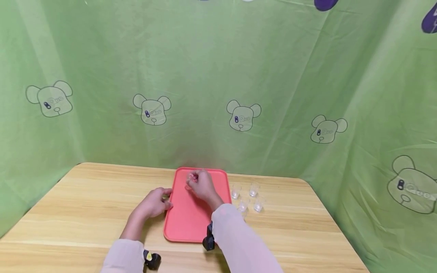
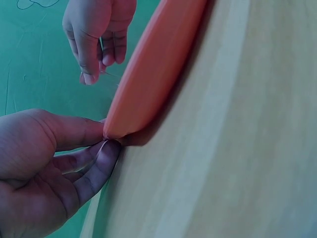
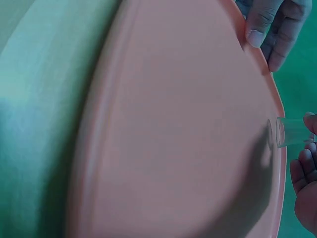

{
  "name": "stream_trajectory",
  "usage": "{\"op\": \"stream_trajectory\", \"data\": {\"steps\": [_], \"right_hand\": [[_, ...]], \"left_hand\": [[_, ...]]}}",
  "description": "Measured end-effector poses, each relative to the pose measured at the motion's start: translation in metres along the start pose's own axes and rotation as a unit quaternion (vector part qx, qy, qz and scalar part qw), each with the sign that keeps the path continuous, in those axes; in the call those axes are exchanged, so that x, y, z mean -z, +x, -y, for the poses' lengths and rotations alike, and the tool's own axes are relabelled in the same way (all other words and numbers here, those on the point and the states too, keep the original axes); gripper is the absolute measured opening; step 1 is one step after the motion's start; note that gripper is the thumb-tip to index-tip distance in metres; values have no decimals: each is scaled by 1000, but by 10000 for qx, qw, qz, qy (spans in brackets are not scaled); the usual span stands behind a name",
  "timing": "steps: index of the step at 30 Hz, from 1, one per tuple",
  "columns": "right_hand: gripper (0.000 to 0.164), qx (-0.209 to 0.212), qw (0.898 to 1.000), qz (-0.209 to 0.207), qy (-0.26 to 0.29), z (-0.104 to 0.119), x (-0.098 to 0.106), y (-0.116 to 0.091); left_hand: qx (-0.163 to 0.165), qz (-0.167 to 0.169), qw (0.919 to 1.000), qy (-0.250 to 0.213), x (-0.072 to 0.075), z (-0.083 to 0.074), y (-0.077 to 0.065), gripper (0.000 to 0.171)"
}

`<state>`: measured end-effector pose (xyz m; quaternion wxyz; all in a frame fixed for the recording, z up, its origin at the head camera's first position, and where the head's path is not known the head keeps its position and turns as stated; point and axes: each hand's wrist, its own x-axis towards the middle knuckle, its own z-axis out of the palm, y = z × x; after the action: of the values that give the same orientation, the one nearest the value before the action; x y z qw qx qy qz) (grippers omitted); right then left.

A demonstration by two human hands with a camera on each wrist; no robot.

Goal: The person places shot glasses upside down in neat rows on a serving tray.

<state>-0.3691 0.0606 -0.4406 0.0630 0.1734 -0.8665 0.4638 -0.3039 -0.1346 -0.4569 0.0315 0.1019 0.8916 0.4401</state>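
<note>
A red tray (image 1: 189,222) lies on the table, its long side running away from me. My left hand (image 1: 154,203) is at the tray's left edge, and in the left wrist view its thumb and fingers (image 2: 101,161) pinch the rim. Over the far left part of the tray, my right hand (image 1: 202,184) holds a small clear cup (image 3: 292,131) by its base end. The cup's mouth faces the tray surface, a slight gap above it, with its reflection showing there. Much of the cup is hidden by the fingers in the head view.
Several small clear cups (image 1: 254,189) stand to the right of the tray; the nearest (image 1: 242,212) is partly covered by the right sleeve. The wooden table (image 1: 85,204) reaches back to a green curtain (image 1: 198,76) printed with bear heads.
</note>
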Motion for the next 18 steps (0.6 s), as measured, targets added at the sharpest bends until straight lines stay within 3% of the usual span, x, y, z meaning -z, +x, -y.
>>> {"op": "stream_trajectory", "data": {"steps": [5, 9, 18], "right_hand": [[11, 16, 10000, -33, -57, -2, -3, -2], [4, -80, 9997, -10, 220, -4, -5, -4], [6, -297, 9981, 116, 535, -3, -6, -4]], "left_hand": [[21, 12, 10000, -42, 0, -1, -1, 54], [49, 12, 10000, -83, 1, -1, -2, 55], [65, 5, 9999, -139, 1, -2, -3, 56]]}}
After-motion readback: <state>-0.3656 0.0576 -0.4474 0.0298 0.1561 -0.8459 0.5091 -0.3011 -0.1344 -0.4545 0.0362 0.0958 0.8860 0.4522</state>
